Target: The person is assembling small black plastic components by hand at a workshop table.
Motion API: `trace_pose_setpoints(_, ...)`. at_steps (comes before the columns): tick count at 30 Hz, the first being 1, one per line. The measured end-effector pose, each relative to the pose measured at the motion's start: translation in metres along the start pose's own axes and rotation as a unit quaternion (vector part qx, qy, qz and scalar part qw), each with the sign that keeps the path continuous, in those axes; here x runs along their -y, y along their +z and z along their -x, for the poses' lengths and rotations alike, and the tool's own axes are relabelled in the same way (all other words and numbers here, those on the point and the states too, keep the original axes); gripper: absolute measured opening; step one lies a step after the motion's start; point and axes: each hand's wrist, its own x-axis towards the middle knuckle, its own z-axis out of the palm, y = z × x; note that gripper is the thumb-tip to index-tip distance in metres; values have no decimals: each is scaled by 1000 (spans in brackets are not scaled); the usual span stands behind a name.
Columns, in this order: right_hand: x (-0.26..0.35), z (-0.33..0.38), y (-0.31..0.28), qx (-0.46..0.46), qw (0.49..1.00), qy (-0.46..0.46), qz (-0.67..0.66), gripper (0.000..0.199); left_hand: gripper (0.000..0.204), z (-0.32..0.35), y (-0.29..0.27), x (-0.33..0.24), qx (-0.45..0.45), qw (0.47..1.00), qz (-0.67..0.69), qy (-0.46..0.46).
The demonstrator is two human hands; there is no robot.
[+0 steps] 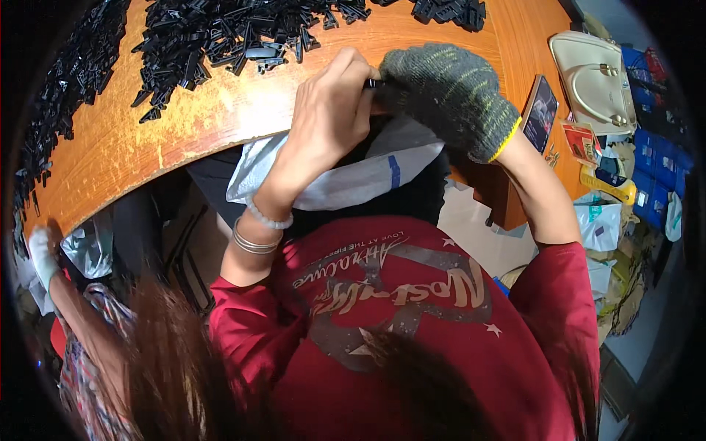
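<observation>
My left hand (327, 110), bare and with bracelets at the wrist, is closed with its fingertips pinching a small black plastic piece (371, 84). Against it, my right hand (450, 92) wears a dark grey knitted glove with a yellow cuff. Its fingers are curled in at the same piece, most of which they hide. Both hands meet just off the near edge of the wooden table (243, 106). Below them a white woven sack (346, 187) lies open across my lap, with dark contents partly in shadow.
Piles of black plastic clips (243, 37) cover the table's far side and its left end (73, 81). At the right are a phone (540, 110), a cream handbag (594, 81) and a red packet (581, 142). A co-worker's gloved hand (43, 253) is at the left table edge.
</observation>
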Motion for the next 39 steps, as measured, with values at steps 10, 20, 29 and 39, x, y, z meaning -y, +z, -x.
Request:
trace_pose_setpoints(10,-2,41,20,-144,972,13,-184,30,11,5,-7,-11,6,998,-51,-43)
trace_pose_setpoints(20,29,69,3,-74,784,326,-524,27,26,14,-7,-26,60,822,505,-258)
trace_pose_setpoints(29,36,60,8,-45,806,293,-513,29,21,14,-4,-35,22,855,401,-328)
trace_pose_setpoints(39,31,72,15,-98,678,323,-652,34,25,13,-18,-35,-98,923,232,-293)
